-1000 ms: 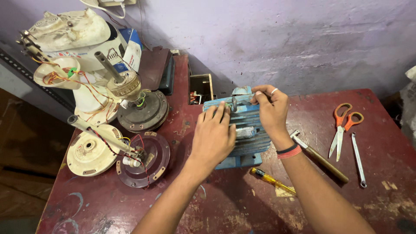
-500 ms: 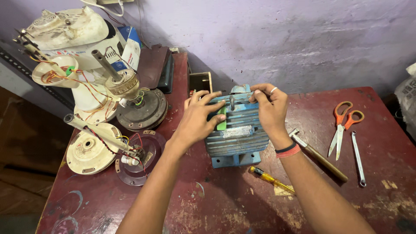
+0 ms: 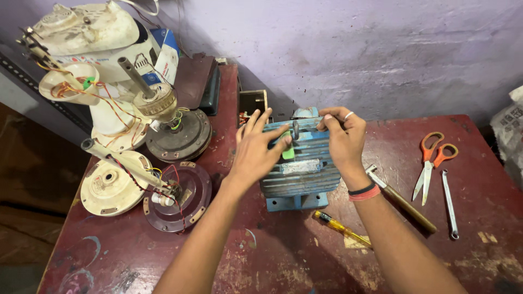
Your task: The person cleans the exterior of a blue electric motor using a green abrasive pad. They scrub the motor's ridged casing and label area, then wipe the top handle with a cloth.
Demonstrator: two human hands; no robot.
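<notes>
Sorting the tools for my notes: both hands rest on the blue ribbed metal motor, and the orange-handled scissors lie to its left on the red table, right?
Not quite. The head view shows the orange-handled scissors lying right of the blue ribbed metal motor, not left. Both the left hand and right hand do rest on it.

The left hand [image 3: 256, 149] covers the upper left flank of the blue ribbed metal motor housing [image 3: 302, 174], and the right hand [image 3: 343, 139] hides its far right end, so what their fingertips pinch there cannot be told. The cream plastic fan body [image 3: 90, 35] is cut off by the top edge. A white printed sack [image 3: 512, 133] is cropped at the right edge. Contents of the small open wooden box [image 3: 252, 102] are too dark to make out.
</notes>
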